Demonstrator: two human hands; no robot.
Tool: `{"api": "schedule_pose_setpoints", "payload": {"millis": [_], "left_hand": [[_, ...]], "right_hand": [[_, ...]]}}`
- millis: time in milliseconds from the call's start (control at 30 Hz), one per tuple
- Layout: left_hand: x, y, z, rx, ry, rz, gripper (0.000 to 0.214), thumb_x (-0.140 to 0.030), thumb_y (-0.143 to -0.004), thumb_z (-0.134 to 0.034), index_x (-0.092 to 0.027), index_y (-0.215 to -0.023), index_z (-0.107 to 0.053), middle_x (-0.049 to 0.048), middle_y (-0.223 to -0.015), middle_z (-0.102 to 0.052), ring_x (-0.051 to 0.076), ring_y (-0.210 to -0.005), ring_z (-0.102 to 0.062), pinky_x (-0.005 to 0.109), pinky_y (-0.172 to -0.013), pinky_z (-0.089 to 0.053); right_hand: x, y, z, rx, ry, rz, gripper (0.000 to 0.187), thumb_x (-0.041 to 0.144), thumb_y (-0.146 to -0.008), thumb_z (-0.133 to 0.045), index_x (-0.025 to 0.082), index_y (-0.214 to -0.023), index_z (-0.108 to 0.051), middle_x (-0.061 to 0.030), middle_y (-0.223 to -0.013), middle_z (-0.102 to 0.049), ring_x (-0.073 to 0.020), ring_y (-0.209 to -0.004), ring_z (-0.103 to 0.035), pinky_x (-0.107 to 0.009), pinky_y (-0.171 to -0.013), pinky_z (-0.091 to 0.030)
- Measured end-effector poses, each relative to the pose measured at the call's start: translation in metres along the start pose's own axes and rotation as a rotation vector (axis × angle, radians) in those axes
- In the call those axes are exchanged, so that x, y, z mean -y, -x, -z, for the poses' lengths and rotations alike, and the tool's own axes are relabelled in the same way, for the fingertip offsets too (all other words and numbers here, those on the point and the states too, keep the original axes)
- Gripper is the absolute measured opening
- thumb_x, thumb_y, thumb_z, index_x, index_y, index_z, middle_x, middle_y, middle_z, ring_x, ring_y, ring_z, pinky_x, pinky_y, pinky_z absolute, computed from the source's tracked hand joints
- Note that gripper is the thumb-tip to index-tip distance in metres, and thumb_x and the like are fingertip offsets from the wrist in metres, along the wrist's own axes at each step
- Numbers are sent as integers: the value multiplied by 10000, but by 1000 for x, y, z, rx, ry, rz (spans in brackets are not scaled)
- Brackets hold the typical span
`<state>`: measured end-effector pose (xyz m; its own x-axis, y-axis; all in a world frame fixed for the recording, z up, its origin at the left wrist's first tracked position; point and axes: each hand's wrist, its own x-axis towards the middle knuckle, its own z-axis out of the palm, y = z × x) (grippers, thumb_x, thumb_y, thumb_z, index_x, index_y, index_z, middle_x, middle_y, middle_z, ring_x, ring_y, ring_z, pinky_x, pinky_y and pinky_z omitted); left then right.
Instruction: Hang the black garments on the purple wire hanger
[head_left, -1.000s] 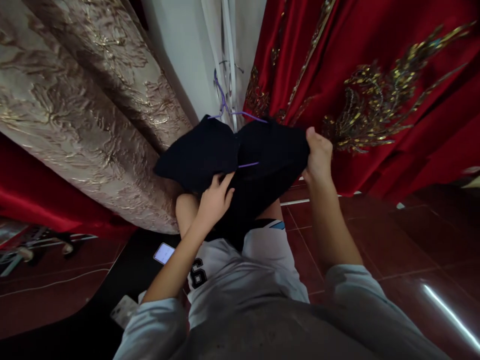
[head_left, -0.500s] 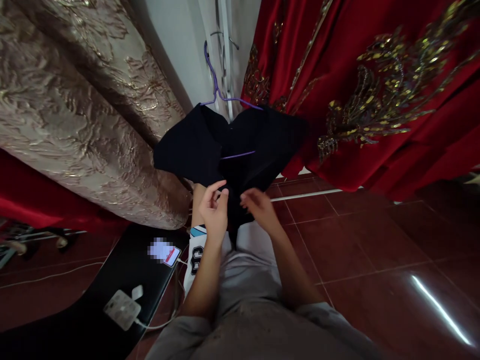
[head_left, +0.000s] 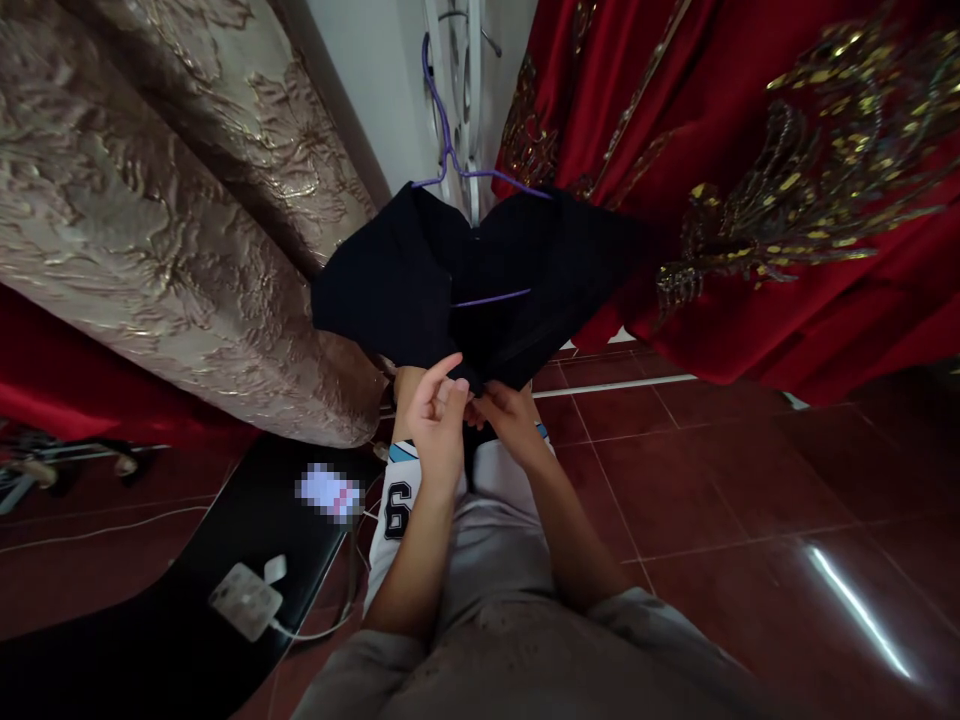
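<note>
Now the right hand (head_left: 512,420) has come up beside the left hand (head_left: 439,425) at the front edge of the dark garment (head_left: 379,285). Right fingers look pinched on cloth; left ones curled, index out, can't tell if gripping. Probably means two-handed work at the front opening. Garment sits centre, on purple hanger (head_left: 448,130); beige fabric (head_left: 187,250) left, red fabric (head_left: 712,340) right, phone (head_left: 330,493) on black surface (head_left: 225,540) near left.
</note>
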<state>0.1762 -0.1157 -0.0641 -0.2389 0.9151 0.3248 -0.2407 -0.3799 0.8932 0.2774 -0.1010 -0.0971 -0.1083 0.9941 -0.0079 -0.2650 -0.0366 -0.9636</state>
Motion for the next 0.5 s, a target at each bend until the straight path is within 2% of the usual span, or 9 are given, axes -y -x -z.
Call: {"api": "schedule_pose_setpoints", "payload": {"millis": [67, 100, 167, 233, 300, 367, 433, 500], "left_hand": [[2, -3, 3, 51, -50, -21, 410, -378, -923, -758, -248, -1307, -696, 18, -841, -644, 95, -656, -571, 204, -647, -542], [4, -5, 7, 70, -91, -47, 464, -383, -918, -761, -262, -1355, -661, 52, -994, -684, 115, -762, -626, 224, -732, -571], [9, -10, 15, 91, -178, -101, 566, -369, -918, -752, -297, -1446, -565, 102, -1304, -635, 168, -1020, -672, 279, -907, -583], [16, -15, 24, 116, -244, -98, 658, -319, -923, -720, -326, -1521, -444, 118, -1401, -575, 196, -1136, -666, 318, -966, -579], [27, -18, 31, 170, -263, -16, 742, -246, -890, -709, -328, -1540, -362, 115, -1315, -609, 190, -1072, -696, 316, -903, -599], [38, -17, 34, 254, -258, 95, 700, -190, -817, -726, -281, -1442, -423, 94, -1184, -645, 175, -960, -711, 295, -819, -606], [48, -13, 33, 319, -264, 165, 431, -169, -780, -711, -209, -1173, -542, 49, -991, -649, 151, -843, -692, 263, -753, -584], [53, -9, 30, 318, -300, 165, 167, -168, -796, -664, -184, -877, -519, -7, -784, -576, 117, -724, -628, 212, -674, -523]], "right_hand": [[-1, 0, 1, -20, -10, 13, 296, 471, -774, -700, 191, -759, -604, -1, -634, -635, -121, -569, -565, -240, -528, -410], [-1, 0, 2, -32, -10, 16, 278, 453, -780, -689, 188, -747, -608, 3, -622, -623, -114, -559, -551, -237, -526, -399], [-1, -1, 6, -61, -4, -5, 261, 431, -777, -679, 184, -721, -615, 14, -589, -588, -100, -530, -511, -230, -512, -368], [0, -2, 9, -103, 6, -39, 267, 433, -758, -684, 184, -694, -611, 24, -558, -553, -91, -505, -470, -227, -495, -334], [2, -3, 10, -136, 4, -55, 294, 445, -733, -698, 189, -651, -582, 37, -519, -504, -81, -481, -423, -226, -482, -298], [4, -4, 9, -141, -20, -71, 337, 468, -704, -723, 194, -618, -548, 55, -484, -442, -70, -455, -360, -227, -469, -254], [3, -4, 7, -121, -42, -99, 370, 496, -677, -746, 195, -610, -540, 69, -465, -397, -61, -440, -307, -232, -460, -213], [2, -1, 6, -89, -38, -108, 367, 511, -679, -742, 188, -631, -576, 70, -467, -389, -59, -445, -293, -234, -462, -200]]}}
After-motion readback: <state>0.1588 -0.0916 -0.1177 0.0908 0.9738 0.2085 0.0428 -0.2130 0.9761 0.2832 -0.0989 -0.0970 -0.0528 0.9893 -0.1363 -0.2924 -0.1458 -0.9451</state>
